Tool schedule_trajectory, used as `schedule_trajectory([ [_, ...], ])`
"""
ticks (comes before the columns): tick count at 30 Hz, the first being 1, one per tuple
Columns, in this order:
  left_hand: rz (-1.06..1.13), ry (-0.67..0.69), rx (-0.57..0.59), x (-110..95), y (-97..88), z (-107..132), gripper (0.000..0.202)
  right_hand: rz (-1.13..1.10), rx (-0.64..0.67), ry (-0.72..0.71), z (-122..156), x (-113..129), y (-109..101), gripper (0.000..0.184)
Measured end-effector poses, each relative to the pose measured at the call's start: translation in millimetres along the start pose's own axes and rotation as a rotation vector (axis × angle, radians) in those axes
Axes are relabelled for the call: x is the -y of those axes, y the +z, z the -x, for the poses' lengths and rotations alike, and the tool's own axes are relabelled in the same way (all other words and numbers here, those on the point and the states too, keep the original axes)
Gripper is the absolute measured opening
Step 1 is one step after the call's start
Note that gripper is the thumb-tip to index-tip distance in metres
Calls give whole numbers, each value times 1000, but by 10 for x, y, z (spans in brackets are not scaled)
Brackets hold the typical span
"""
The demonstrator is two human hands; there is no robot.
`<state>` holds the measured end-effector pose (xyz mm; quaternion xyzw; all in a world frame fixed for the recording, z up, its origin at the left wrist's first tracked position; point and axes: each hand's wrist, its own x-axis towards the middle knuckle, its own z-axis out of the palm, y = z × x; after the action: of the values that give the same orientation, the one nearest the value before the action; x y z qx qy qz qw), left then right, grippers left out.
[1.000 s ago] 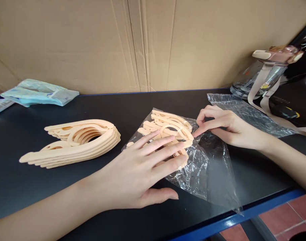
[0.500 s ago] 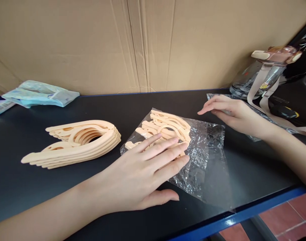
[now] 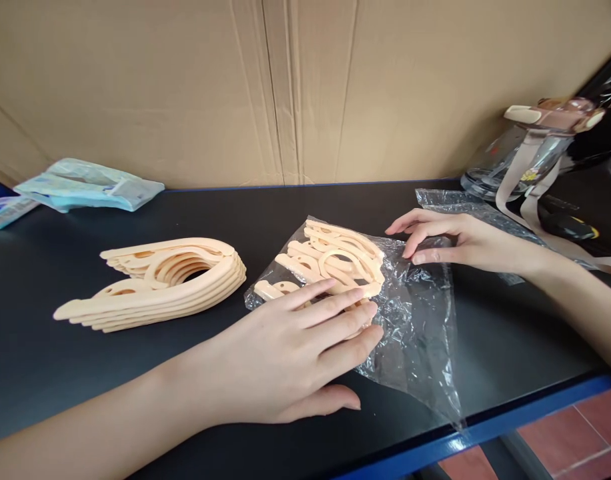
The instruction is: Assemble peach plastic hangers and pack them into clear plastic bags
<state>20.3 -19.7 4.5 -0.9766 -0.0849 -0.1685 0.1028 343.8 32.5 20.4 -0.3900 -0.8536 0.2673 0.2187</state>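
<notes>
A clear plastic bag (image 3: pixel 415 320) lies on the black table (image 3: pixel 265 213), with a stack of peach plastic hangers (image 3: pixel 335 257) inside its left end. My left hand (image 3: pixel 295 347) lies flat on the bagged hangers, fingers stretched out and apart. My right hand (image 3: pixel 450 240) rests on the bag's upper right part, fingers extended and touching the film beside the hangers. A second stack of loose peach hangers (image 3: pixel 160 280) sits on the table to the left, apart from both hands.
A cardboard wall (image 3: pixel 285 87) stands behind the table. Light blue packets (image 3: pixel 85 185) lie at the back left. Another clear bag (image 3: pixel 465 210), a clear water bottle with a strap (image 3: pixel 530 150) and a dark bag (image 3: pixel 585 200) are at the right. The table's blue front edge (image 3: pixel 485 433) runs lower right.
My right hand lifted off the bag toward the right, then came back down onto its upper right part. My left hand stayed pressed on the bagged hangers.
</notes>
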Motion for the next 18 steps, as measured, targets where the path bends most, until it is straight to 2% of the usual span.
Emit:
schedule_trajectory([
  [8,61,47,-9,-3,-23,-18,38,-225,-158,83,-91,210,239,24],
  [15,71,85,-36,-17,-24,-21,35,-43,-268,72,-130,232,354,41],
  [18,60,100,-104,-20,-30,-18,30,38,-292,71,-148,223,393,42],
])
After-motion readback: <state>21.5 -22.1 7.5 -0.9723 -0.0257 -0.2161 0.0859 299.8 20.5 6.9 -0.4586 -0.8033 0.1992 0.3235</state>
